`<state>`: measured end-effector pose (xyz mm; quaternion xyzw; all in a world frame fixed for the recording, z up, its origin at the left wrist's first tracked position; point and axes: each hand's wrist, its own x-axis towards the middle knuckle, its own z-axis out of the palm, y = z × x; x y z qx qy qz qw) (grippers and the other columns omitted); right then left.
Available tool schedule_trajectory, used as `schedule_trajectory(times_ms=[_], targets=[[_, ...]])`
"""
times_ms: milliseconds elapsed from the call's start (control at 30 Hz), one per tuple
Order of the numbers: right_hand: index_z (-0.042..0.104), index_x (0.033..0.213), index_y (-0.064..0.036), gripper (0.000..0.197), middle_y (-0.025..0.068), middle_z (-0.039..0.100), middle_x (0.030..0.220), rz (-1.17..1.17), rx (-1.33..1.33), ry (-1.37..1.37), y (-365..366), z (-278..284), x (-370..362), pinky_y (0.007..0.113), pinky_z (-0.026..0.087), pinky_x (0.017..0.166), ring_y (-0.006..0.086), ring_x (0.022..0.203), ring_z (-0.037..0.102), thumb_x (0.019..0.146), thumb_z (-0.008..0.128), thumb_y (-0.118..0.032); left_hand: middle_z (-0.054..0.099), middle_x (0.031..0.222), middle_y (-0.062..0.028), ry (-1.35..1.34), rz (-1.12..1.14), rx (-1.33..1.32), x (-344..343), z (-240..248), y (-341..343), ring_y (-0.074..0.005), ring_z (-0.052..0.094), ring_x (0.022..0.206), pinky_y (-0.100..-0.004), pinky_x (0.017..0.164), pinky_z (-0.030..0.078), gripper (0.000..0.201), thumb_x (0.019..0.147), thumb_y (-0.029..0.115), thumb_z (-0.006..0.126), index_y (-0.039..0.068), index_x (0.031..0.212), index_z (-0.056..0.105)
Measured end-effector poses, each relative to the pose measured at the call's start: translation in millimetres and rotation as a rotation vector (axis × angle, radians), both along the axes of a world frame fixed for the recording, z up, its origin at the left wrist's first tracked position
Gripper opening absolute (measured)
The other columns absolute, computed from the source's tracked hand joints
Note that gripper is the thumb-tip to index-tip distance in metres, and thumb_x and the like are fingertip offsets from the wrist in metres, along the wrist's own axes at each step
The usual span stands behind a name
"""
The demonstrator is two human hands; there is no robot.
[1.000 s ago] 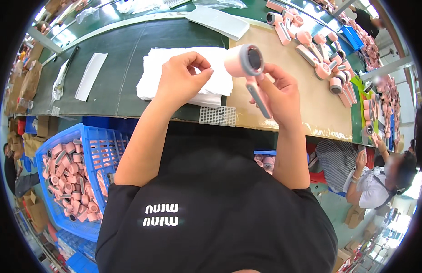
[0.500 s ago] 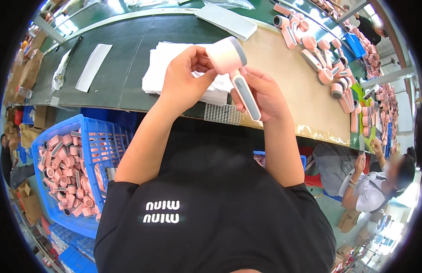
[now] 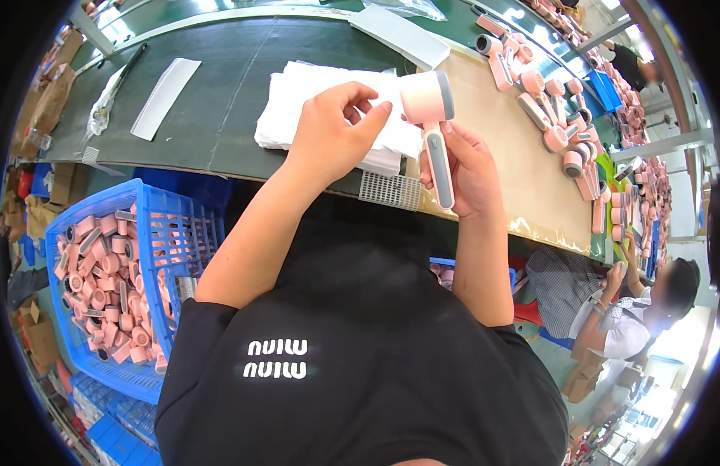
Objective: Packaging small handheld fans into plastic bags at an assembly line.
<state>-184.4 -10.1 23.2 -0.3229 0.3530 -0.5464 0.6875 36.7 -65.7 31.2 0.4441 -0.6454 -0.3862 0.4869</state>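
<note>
My right hand is closed round the grey-and-pink handle of a pink handheld fan. The fan stands roughly upright, its drum-shaped head on top with a grey rim facing right. To the left of that head, my left hand is apart from it, thumb and fingers loosely bent with a gap between them. Nothing shows in the left hand. Beneath and behind both hands lies a stack of thin white sheets or bags on the green bench.
Many pink fans lie at the bench's right, past a tan mat. A blue crate full of pink fans stands lower left. White strips and a perforated plate lie on the bench. A person sits at right.
My left hand has come away from the fan's head. The fan, in my right hand, has shifted right relative to the left hand and turned slightly more upright.
</note>
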Motion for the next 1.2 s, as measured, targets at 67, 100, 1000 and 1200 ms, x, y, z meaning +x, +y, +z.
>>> schedule_trajectory(times_ms=[67, 100, 1000, 1200], targets=[[0.069, 0.118, 0.0040, 0.029, 0.0106, 0.074, 0.084, -0.021, -0.005, -0.002, 3, 0, 0, 0.031, 0.061, 0.055, 0.0199, 0.059, 0.072, 0.112, 0.060, -0.022, 0.072, 0.080, -0.0045, -0.080, -0.069, 0.021, 1, 1, 0, -0.0107, 0.064, 0.074, -0.0289, 0.072, 0.055, 0.020, 0.097, 0.016, 0.075, -0.003, 0.098, 0.076], [0.069, 0.118, 0.0040, 0.029, 0.0106, 0.074, 0.084, -0.020, -0.004, 0.000, 4, 1, 0, 0.031, 0.061, 0.055, 0.0199, 0.059, 0.072, 0.112, 0.060, -0.022, 0.072, 0.080, -0.0045, -0.078, -0.068, 0.022, 1, 1, 0, -0.0107, 0.064, 0.074, -0.0289, 0.072, 0.055, 0.020, 0.097, 0.016, 0.075, -0.003, 0.098, 0.076], [0.077, 0.119, 0.0060, 0.030, 0.0090, 0.077, 0.090, -0.111, -0.050, 0.651, -10, 26, 12, 0.026, 0.058, 0.056, 0.0123, 0.066, 0.071, 0.103, 0.075, -0.019, 0.073, 0.089, -0.0041, 0.356, 0.068, -0.058, -5, -22, 18, -0.0094, 0.065, 0.073, -0.0261, 0.062, 0.050, 0.005, 0.097, 0.002, 0.072, -0.003, 0.097, 0.074], [0.077, 0.116, 0.0108, 0.032, 0.0089, 0.075, 0.073, -0.238, -0.151, 1.103, 1, 39, 32, 0.024, 0.051, 0.055, 0.0087, 0.067, 0.070, 0.096, 0.078, -0.014, 0.070, 0.091, -0.0076, -0.072, 0.023, -0.759, -16, -14, 28, -0.0288, 0.070, 0.078, -0.0385, 0.067, 0.057, 0.008, 0.086, 0.004, 0.076, 0.005, 0.093, 0.072]])
